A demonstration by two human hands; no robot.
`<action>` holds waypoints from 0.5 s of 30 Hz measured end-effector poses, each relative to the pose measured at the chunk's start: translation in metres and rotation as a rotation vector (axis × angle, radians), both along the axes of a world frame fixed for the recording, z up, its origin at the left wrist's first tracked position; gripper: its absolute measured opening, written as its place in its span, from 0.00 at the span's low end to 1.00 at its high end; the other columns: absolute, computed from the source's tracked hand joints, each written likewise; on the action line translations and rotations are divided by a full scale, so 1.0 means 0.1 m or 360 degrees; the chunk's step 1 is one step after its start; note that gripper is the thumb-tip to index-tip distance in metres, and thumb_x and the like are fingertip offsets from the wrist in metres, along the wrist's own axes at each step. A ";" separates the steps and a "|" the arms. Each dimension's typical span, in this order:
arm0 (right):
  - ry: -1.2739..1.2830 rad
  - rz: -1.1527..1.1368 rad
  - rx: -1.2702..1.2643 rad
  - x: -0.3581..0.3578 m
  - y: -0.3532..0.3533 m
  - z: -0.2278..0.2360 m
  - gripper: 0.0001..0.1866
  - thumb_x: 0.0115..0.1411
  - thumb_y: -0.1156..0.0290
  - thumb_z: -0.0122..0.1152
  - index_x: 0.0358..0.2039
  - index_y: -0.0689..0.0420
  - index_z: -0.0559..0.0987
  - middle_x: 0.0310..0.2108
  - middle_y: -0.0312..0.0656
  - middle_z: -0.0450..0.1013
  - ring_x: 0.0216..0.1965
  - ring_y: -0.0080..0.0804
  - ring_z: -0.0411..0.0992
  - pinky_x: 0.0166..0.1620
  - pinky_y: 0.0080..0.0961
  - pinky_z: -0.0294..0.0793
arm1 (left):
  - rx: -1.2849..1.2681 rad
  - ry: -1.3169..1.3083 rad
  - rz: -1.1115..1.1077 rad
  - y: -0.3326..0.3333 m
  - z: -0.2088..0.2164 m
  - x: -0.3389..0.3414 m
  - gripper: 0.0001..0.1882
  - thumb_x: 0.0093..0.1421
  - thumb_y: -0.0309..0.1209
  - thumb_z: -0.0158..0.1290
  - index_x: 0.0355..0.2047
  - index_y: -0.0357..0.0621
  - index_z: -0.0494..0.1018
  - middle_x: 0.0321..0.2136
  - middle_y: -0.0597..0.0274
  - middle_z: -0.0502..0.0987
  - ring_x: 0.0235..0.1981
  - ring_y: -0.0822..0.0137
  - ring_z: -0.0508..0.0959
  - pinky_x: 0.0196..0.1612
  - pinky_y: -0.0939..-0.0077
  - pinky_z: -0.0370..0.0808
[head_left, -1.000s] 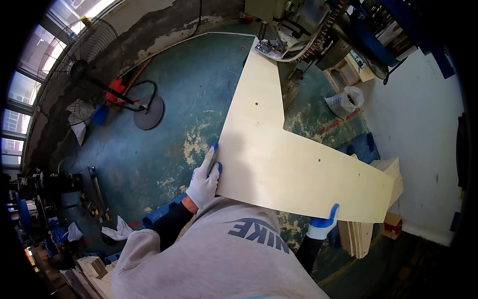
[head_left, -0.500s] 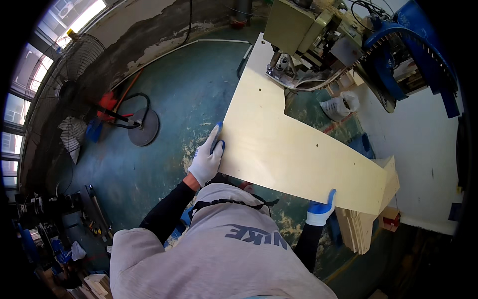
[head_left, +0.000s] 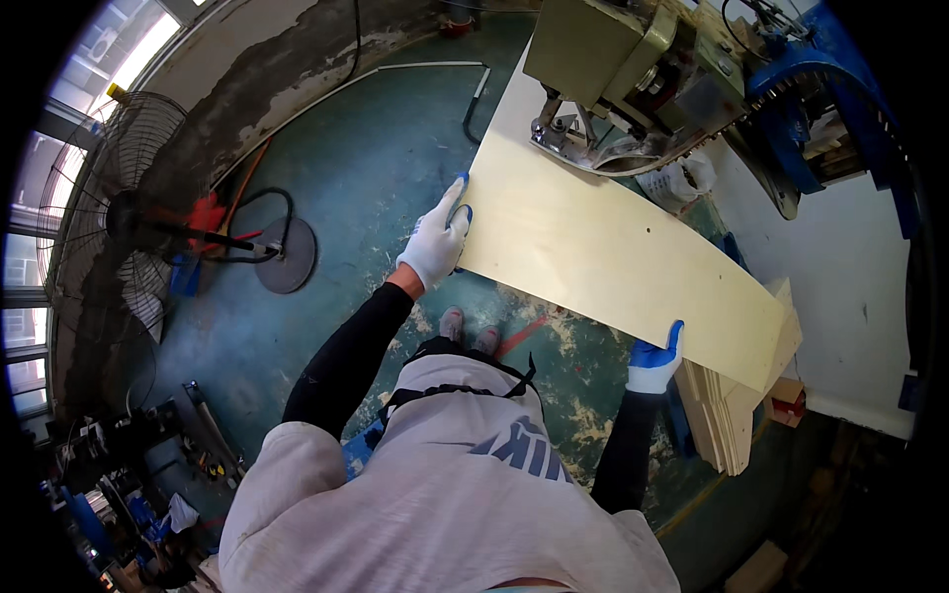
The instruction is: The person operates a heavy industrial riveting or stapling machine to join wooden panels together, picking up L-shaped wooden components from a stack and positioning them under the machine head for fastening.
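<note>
A large pale plywood panel (head_left: 573, 247) with a few small holes spans the middle of the view. My left hand (head_left: 436, 237), in a white glove with blue-coated fingers, is closed on the panel's left edge, thumb on top. At its near right edge my right hand (head_left: 655, 360) grips it, blue thumb on the top face and fingers hidden below. The panel's far part lies under the head of a green machine (head_left: 583, 59), whose curved metal guide (head_left: 593, 158) covers some of the board.
A plywood stack (head_left: 717, 415) stands below the panel's right end. Beside the machine is a blue curved frame (head_left: 840, 89). A white sack (head_left: 677, 183) sits behind the panel. To the left stand a wire fan (head_left: 124, 212) and its round base (head_left: 289, 257). Wood chips litter the green floor.
Both hands have pushed the panel farther away from me, deeper under the machine head. Its inner corner, visible before, is now hidden there. My feet have come into view.
</note>
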State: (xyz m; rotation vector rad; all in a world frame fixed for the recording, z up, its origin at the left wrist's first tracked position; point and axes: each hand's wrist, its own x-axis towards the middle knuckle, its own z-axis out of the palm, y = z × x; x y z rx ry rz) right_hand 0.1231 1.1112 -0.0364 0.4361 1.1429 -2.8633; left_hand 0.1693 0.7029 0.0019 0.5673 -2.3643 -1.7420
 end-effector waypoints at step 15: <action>-0.0132 -0.0045 0.0000 0.65 0.00 -0.08 0.25 0.73 0.59 0.45 0.63 0.63 0.65 0.61 0.47 0.67 0.59 0.37 0.68 0.61 0.33 0.70 | 0.0132 -0.0586 -0.0168 -0.12 0.16 0.31 0.28 0.70 0.31 0.43 0.69 0.40 0.55 0.55 0.39 0.74 0.56 0.61 0.75 0.57 0.75 0.67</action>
